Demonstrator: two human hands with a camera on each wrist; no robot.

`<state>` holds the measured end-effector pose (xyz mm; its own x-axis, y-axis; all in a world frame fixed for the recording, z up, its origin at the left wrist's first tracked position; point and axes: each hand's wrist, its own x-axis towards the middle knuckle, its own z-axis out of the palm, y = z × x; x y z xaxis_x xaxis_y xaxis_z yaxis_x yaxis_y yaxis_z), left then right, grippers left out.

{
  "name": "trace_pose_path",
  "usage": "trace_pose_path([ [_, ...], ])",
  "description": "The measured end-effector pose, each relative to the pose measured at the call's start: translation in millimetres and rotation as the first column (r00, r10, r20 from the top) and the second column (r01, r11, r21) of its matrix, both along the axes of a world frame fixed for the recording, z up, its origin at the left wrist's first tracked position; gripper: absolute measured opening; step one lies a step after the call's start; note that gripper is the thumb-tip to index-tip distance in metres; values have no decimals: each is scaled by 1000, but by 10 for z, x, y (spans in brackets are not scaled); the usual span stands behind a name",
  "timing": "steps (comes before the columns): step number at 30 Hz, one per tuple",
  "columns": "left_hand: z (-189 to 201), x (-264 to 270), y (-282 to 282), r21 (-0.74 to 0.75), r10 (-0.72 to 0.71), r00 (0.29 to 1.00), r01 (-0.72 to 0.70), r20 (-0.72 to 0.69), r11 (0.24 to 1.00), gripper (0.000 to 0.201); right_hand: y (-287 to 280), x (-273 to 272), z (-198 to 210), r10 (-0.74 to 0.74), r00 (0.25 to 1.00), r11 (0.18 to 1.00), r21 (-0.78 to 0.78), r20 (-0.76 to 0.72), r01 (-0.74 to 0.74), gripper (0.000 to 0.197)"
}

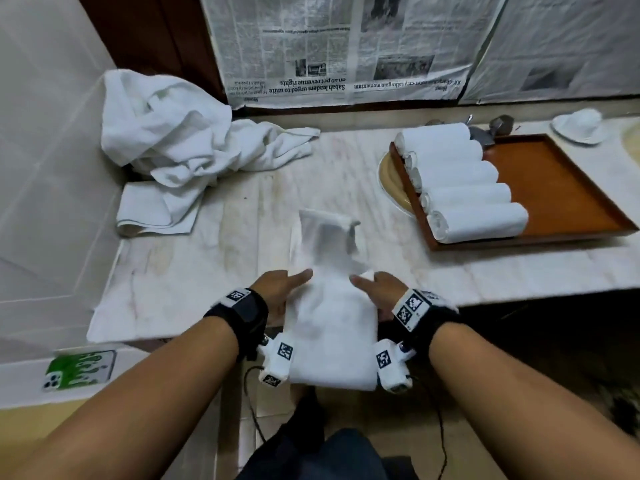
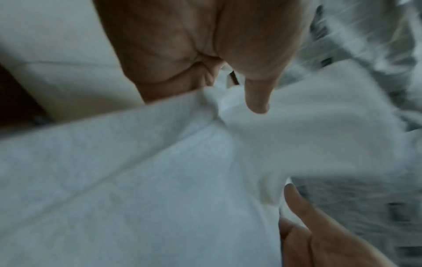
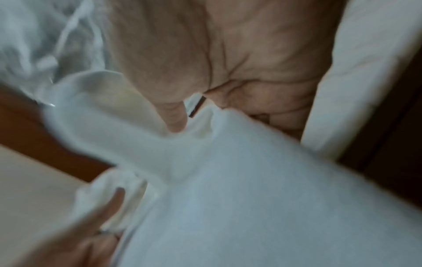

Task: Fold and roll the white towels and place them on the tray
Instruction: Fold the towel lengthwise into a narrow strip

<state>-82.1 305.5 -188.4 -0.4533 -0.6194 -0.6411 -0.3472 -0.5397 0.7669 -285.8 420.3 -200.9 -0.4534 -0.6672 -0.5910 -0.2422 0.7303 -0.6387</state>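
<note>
Head view: marble desk (image 1: 214, 258), newspaper (image 1: 311, 46) on the wall behind.
Hands: left hand (image 1: 277, 292) and right hand (image 1: 379, 294) grip the towel (image 1: 329, 306) at the near edge.
Tray (image 1: 561, 188): far right corner, five rolls.
Blurred: both wrist views.

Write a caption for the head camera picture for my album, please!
Both hands, left hand and right hand, hold a folded white towel beside a tray with five rolled towels.

My arms are bare, no sleeves. Black wrist straps (image 1: 242, 315) on both wrists, white blocks with black-and-white square markers (image 1: 412, 308), thin black cable (image 1: 441, 431) hanging below. Dark trousers (image 1: 332, 455).
</note>
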Motion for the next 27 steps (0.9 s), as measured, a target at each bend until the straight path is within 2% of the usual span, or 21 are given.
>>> trace_pose_path([
  [1, -50, -5, -11, -21, -51, 998, 52, 28, 998, 68, 10, 18, -35, 0, 999, 999, 46, -51, 3, 73],
  [3, -144, -56, -69, -83, -144, 988, 148, 52, 985, 59, -3, 6, -81, 14, 988, 997, 73, -154, -3, 60],
  [6, -199, -178, -280, -211, -235, 965, 256, 120, 943, 56, -148, -76, -92, -18, 987, 996, 85, -159, 32, 54],
  [9, -227, -363, -551, -325, -207, 961, 258, 182, 910, 44, -387, -187, -27, -67, 975, 998, 8, -213, 70, 58],
  [14, -339, -618, -810, -447, -137, 944, 265, 299, 855, 37, -754, -351, -39, -192, 966, 976, -132, -175, 170, 77],
  [17, -444, -653, -911, -453, -126, 954, 243, 273, 858, 17, -917, -458, -33, -236, 965, 957, -200, -116, 210, 88],
  [18, -453, -661, -949, -453, -123, 957, 235, 264, 860, 14, -977, -505, -27, -235, 966, 954, -214, -107, 208, 83],
  [22, -385, -732, -1084, -444, -113, 955, 230, 275, 866, 22, -1149, -625, 46, -196, 960, 965, -214, -199, 153, 30],
  [24, -352, -761, -1112, -390, -125, 961, 217, 248, 895, 26, -1179, -631, 93, -190, 962, 960, -240, -195, 142, 20],
  [27, -310, -754, -1095, -223, -36, 988, 70, 151, 972, 17, -1200, -637, 192, -197, 978, 907, -390, -64, 157, 21],
])
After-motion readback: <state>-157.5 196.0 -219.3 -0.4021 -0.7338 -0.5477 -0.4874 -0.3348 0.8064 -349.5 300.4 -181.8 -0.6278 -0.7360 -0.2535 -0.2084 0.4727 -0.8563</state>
